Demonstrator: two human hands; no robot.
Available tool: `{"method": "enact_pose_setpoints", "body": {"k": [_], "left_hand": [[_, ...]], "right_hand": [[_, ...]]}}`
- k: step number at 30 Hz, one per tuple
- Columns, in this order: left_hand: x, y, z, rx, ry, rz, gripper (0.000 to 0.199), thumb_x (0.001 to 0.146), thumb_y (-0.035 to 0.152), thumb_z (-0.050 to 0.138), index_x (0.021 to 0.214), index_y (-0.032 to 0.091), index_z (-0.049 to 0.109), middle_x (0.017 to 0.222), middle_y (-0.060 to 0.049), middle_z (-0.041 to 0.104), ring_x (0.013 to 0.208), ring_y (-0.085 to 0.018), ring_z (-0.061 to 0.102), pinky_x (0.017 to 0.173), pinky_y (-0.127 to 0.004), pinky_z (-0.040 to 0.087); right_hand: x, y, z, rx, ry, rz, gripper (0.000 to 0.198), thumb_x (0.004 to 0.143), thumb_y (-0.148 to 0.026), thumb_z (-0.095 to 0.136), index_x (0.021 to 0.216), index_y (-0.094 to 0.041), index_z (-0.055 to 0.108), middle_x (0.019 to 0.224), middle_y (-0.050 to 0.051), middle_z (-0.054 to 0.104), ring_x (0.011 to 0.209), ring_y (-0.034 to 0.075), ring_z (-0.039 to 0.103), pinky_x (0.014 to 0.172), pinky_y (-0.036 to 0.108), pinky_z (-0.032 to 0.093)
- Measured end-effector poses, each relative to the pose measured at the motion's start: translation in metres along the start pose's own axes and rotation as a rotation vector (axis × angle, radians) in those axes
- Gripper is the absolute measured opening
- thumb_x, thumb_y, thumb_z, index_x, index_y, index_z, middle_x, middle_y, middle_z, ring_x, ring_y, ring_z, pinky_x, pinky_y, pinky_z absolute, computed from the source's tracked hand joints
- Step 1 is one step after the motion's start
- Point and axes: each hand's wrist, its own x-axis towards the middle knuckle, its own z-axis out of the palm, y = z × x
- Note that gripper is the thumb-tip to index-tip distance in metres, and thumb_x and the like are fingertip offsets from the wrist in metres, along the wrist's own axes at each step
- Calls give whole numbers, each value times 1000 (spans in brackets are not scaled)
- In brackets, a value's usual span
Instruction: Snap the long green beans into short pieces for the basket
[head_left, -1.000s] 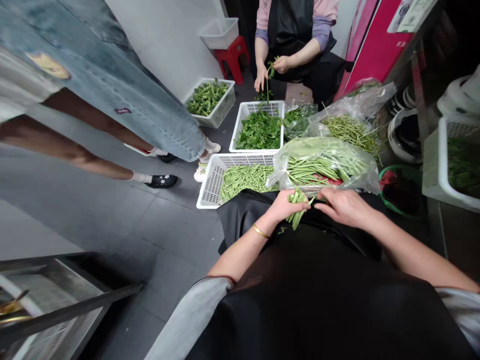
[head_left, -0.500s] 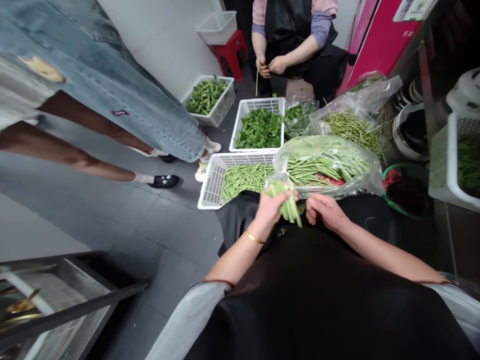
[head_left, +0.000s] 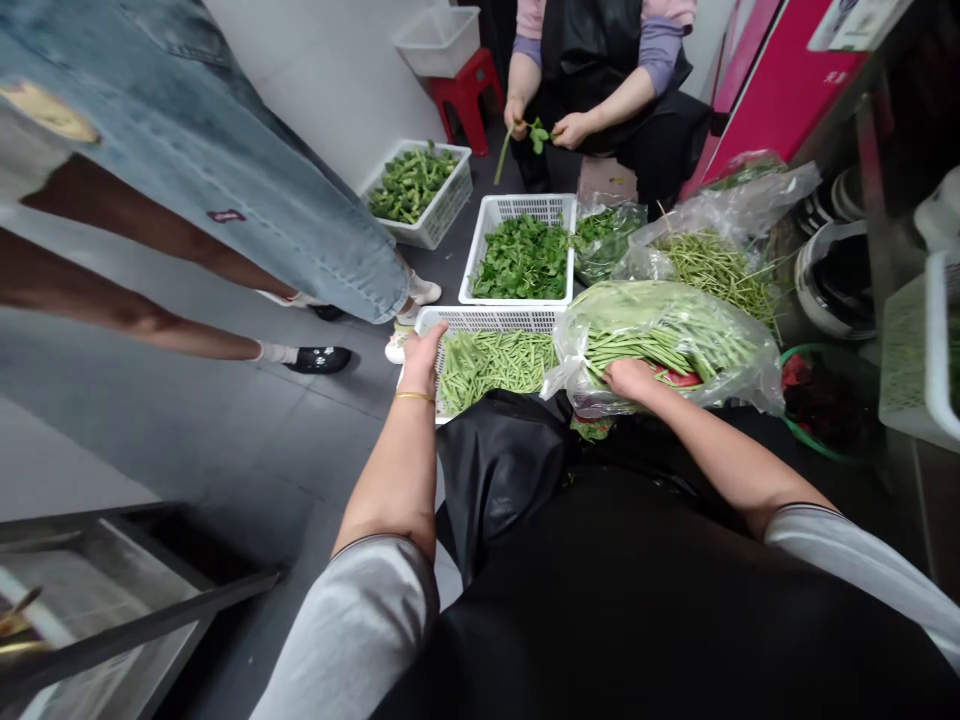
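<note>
My left hand is at the left side of a white slotted basket, its thumb stretched out. Its other fingers are mostly hidden; no bundle shows in it. Cut green bean pieces lie in the basket beside it. To the right, a clear plastic bag of long green beans rests on the basket's right part. My right hand reaches into the bag's near side, its fingers curled at the beans and partly hidden by them.
A basket of leafy greens and a crate of chopped green vegetables stand beyond. A co-worker sits opposite, holding a stem. Another person's legs are at left. At right are a green-rimmed bowl and a bag of thin stems.
My left hand has moved left to the basket, and the bean bundle it held is no longer seen in it. My right hand has moved forward to the bagged beans.
</note>
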Motion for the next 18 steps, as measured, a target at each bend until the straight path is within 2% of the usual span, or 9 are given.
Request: {"method": "enact_pose_setpoints", "body": {"k": [2, 3, 7, 9, 11, 13, 15, 16, 18], "left_hand": [[-29, 4, 9, 41, 73, 57, 21, 68, 20, 78, 78, 20, 60, 57, 10, 59, 57, -5, 55, 60, -20, 40], [-50, 4, 17, 97, 22, 70, 18, 69, 26, 77, 79, 22, 63, 63, 6, 65, 59, -7, 59, 59, -21, 42], [-145, -29, 78, 268, -790, -215, 37, 78, 47, 67, 95, 14, 72, 79, -9, 72, 58, -16, 65, 53, -26, 46], [-177, -61, 113, 379, -1031, -296, 43, 79, 46, 65, 100, 10, 70, 83, -13, 72, 62, -17, 66, 53, -25, 46], [-190, -92, 142, 529, -1012, -175, 43, 84, 45, 57, 104, 8, 69, 88, -15, 71, 71, -20, 68, 59, -29, 50], [-185, -113, 160, 706, -898, 151, 40, 84, 37, 59, 114, 12, 66, 112, -17, 67, 99, -25, 65, 81, -36, 52], [-171, -123, 164, 902, -784, 390, 45, 80, 32, 65, 121, 15, 62, 133, -17, 56, 127, -30, 48, 104, -43, 39], [-162, -124, 162, 1008, -725, 426, 47, 78, 31, 67, 122, 15, 61, 136, -17, 53, 133, -32, 41, 109, -47, 32], [-146, -119, 152, 1196, -614, 342, 42, 75, 33, 70, 112, 15, 64, 129, -19, 58, 132, -36, 41, 110, -52, 26]], "right_hand": [[-9, 9, -2, 37, 75, -33, 33, 89, -27, 44, 92, -13, 74, 100, 15, 73, 89, 22, 65, 77, 28, 42], [-18, 18, -3, 94, 136, -57, 32, 89, -26, 43, 87, -13, 73, 93, 12, 73, 84, 21, 65, 74, 26, 42], [-64, 54, -4, 494, 405, -130, 32, 85, -33, 46, 64, -16, 64, 57, 1, 63, 57, 14, 56, 58, 22, 39], [-79, 61, -1, 532, 466, -113, 34, 86, -37, 46, 64, -17, 64, 55, 0, 62, 54, 14, 54, 57, 23, 39], [-82, 61, 3, 451, 495, -69, 34, 88, -37, 46, 71, -17, 67, 66, 3, 68, 63, 15, 59, 62, 24, 41], [-73, 53, 5, 321, 463, -21, 33, 90, -34, 44, 83, -16, 71, 85, 8, 73, 78, 18, 64, 71, 25, 43], [-56, 40, 5, 189, 330, 25, 37, 93, -36, 41, 94, -15, 72, 101, 13, 72, 92, 22, 64, 79, 27, 43], [-47, 32, 6, 140, 244, 41, 41, 93, -40, 41, 98, -13, 72, 106, 15, 71, 97, 23, 64, 81, 28, 43], [-29, 15, 6, 97, 106, 59, 48, 91, -47, 45, 103, -9, 71, 109, 20, 70, 99, 26, 64, 81, 29, 44]]}}
